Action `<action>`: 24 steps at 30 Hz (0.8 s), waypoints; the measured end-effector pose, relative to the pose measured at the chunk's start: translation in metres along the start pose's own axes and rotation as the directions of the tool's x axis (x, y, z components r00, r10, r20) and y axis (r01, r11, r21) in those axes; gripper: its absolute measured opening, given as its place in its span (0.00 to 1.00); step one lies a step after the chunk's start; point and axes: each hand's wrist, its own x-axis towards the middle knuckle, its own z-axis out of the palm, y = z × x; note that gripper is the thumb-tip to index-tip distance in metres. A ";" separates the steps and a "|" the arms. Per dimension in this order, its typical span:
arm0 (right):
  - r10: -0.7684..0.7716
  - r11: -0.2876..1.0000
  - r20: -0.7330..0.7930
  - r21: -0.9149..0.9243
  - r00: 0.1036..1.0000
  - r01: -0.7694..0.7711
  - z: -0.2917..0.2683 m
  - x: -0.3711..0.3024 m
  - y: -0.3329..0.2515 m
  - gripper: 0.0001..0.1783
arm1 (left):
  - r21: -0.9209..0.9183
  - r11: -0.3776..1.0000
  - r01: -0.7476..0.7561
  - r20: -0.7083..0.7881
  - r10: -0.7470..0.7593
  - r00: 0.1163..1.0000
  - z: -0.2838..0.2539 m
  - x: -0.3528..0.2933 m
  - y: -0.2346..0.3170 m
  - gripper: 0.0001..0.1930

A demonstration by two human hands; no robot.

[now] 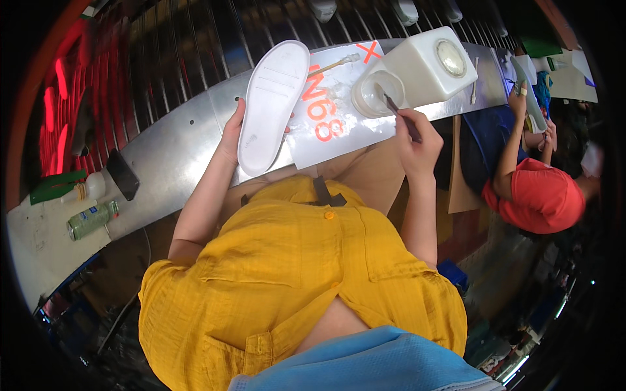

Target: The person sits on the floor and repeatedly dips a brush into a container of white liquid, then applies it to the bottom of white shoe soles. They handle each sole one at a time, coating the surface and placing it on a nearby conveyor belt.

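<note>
My left hand (232, 133) grips a white shoe sole (274, 98) by its edge, tilted up over the metal bench; some fingertips show at its far side. My right hand (419, 144) is closed round the dark handle of a brush (393, 105). The brush's tip reaches into a white round cup (363, 98) with pale contents, so its end is hard to see. Right behind the cup lies a white plastic jug (435, 65) with a round cap. Under these is a white sheet (316, 153) with orange marks, and a wooden-handled brush (336, 64) rests on it.
A roller conveyor (189, 49) runs along the bench's far side, carrying white shoe parts (405, 12). At the left are a green-tinted bottle (88, 221) and a dark block (122, 174). A co-worker in a red top (544, 195) sits at the right, handling a sole.
</note>
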 end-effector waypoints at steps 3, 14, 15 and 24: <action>0.012 0.989 0.002 0.147 1.000 -0.012 -0.021 0.002 -0.007 0.09 | 0.073 0.997 -0.013 -0.115 0.021 0.993 0.011 -0.003 -0.002 0.41; 0.333 0.684 -0.090 0.709 0.939 -0.175 -0.020 -0.021 0.034 0.07 | 0.223 0.975 -0.026 -0.185 0.069 0.980 0.046 0.042 -0.018 0.37; 0.406 0.593 -0.074 0.779 0.911 -0.201 -0.015 -0.025 0.040 0.07 | 0.216 0.976 0.006 -0.200 0.039 0.979 0.048 0.044 -0.019 0.35; 0.827 -0.318 0.390 0.918 0.405 -0.236 0.006 -0.018 0.059 0.13 | 0.257 0.965 0.042 -0.132 -0.008 0.991 0.059 0.056 -0.030 0.35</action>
